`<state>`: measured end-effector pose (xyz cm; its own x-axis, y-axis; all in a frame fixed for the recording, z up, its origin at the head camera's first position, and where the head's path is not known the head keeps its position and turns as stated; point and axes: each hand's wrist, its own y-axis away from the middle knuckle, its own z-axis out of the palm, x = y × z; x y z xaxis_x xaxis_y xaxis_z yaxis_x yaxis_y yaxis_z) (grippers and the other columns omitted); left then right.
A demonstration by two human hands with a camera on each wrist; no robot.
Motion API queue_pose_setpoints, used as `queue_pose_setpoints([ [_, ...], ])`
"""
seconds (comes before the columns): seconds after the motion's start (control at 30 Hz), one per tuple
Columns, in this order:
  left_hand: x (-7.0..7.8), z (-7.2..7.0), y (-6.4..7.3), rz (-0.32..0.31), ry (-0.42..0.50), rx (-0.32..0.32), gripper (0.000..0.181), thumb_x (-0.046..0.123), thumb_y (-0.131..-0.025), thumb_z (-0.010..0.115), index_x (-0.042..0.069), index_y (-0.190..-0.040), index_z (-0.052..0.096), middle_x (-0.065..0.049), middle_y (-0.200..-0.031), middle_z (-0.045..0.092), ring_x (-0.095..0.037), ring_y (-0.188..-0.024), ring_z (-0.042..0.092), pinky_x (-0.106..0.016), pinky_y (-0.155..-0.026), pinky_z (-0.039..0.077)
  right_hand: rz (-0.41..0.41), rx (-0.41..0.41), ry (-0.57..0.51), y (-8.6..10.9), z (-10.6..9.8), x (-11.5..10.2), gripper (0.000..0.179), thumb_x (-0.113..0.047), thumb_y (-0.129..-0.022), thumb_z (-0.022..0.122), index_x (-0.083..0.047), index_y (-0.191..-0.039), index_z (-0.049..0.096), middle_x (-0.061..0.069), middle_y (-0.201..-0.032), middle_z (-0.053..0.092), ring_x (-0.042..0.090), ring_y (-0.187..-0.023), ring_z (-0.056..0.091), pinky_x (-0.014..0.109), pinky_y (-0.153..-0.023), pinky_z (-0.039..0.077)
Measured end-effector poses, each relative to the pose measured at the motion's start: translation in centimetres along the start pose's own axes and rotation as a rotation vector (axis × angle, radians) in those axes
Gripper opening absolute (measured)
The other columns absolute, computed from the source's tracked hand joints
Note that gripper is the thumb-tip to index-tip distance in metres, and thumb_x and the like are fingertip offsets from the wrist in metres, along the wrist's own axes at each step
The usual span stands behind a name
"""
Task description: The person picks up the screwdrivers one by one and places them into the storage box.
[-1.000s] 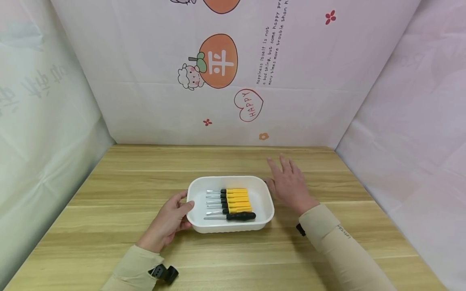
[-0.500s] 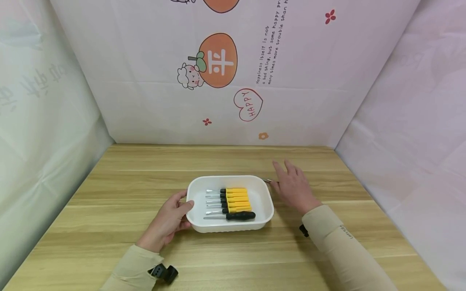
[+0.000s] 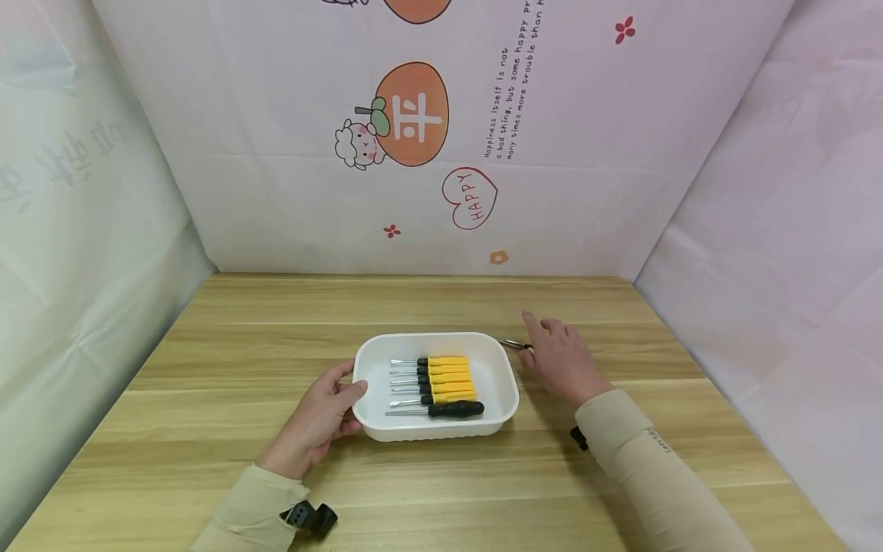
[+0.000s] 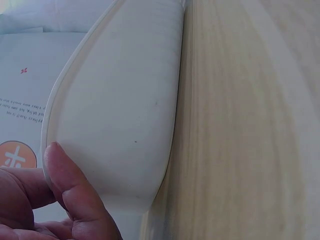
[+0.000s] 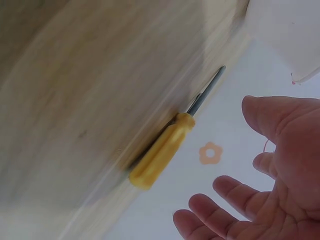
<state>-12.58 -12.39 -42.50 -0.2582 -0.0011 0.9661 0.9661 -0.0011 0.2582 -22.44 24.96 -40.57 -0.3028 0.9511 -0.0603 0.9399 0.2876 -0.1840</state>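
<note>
My left hand (image 3: 319, 414) grips the left end of a white plastic tray (image 3: 494, 383), thumb on one side of the rim and fingers on the other. Inside lie several yellow-handled screwdrivers (image 3: 450, 379) in a row, with a black-handled screwdriver (image 3: 455, 410) nearest me. Beyond the tray's right end, my right hand (image 3: 562, 360) hovers with its fingers spread and nothing held. Close to it, a loose screwdriver (image 5: 159, 152) with a yellow handle lies on the table; from the head its shaft shows and the hand covers most of its handle.
The wood-grain table (image 3: 428, 498) ends at a printed white cloth backdrop (image 3: 290, 199). White cloth sides stand at left and right. A black wrist device (image 3: 310, 517) is strapped at my left sleeve.
My right hand has moved right and slightly toward me, uncovering more of the loose screwdriver's shaft. The left hand and the tray have stayed in place.
</note>
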Motion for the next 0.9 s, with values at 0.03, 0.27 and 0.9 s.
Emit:
queue_pose_setpoints([
  [0.03, 0.0, 0.0, 0.0, 0.000, -0.001, 0.000, 0.052, 0.016, -0.108, 0.055, 0.015, -0.158, 0.040, -0.015, -0.112, 0.054, -0.016, -0.074, 0.061, -0.021, -0.057, 0.054, -0.005, -0.002, 0.002, 0.0, 0.0, 0.0, 0.068, -0.026, -0.103, 0.064, -0.005, -0.160, 0.033, 0.036, -0.141, 0.052, 0.058, -0.125, 0.052, 0.068, -0.103, 0.045],
  [0.27, 0.0, -0.1, 0.1, 0.001, -0.006, 0.003, 0.052, 0.016, -0.108, 0.055, 0.015, -0.158, 0.040, -0.015, -0.113, 0.055, -0.017, -0.075, 0.061, -0.021, -0.058, 0.054, -0.013, -0.036, 0.007, -0.1, 0.3, 0.5, 0.066, -0.024, -0.103, 0.063, -0.001, -0.159, 0.034, 0.036, -0.135, 0.058, 0.053, -0.124, 0.056, 0.065, -0.105, 0.045],
  [0.9, 0.0, -0.1, 0.1, 0.009, 0.003, -0.006, 0.051, 0.015, -0.108, 0.054, 0.012, -0.158, 0.041, -0.015, -0.109, 0.055, -0.015, -0.072, 0.060, -0.021, -0.056, 0.054, 0.107, -0.196, -0.068, -0.4, 0.6, 1.0, 0.037, -0.023, -0.104, 0.064, 0.002, -0.131, 0.060, 0.023, -0.115, 0.063, 0.035, -0.099, 0.062, 0.051, -0.079, 0.055],
])
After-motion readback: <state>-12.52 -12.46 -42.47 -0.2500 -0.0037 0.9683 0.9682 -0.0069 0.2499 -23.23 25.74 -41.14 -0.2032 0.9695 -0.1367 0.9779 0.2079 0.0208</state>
